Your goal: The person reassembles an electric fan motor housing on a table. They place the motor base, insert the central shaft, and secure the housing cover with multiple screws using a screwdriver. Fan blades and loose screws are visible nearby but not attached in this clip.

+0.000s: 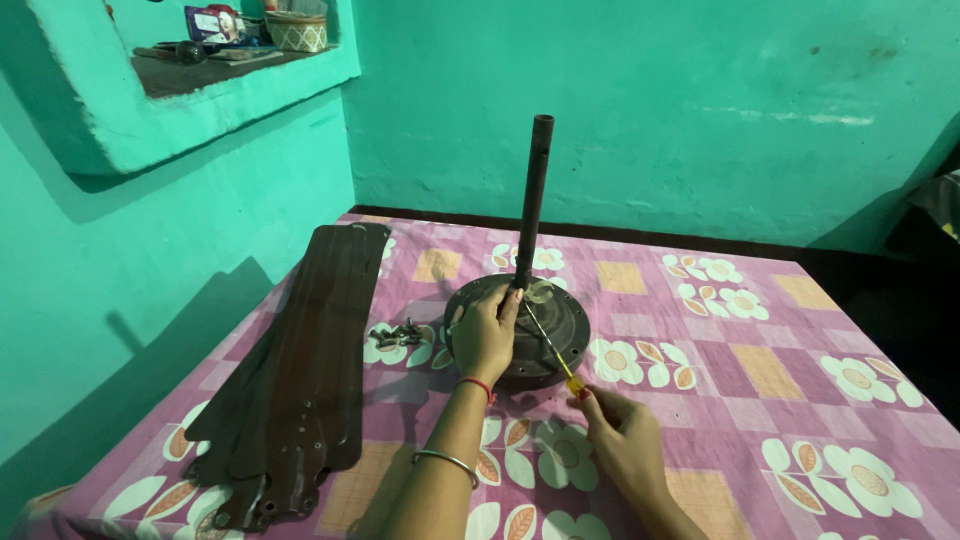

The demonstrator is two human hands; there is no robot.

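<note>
A dark round fan motor housing (560, 330) sits on the table with a brown rod (534, 200) standing upright from its middle. My left hand (484, 335) rests on the housing's left side, fingers near the base of the rod. My right hand (625, 440) grips a screwdriver (548, 345) with a yellow and red handle. Its thin shaft slants up and left, with the tip on top of the housing close to the rod.
Stacked brown fan blades (300, 370) lie along the table's left side. A small pile of screws (397, 334) sits between the blades and the housing. The table wears a pink flowered cloth (780, 380). A wall niche (230, 60) at upper left holds small items.
</note>
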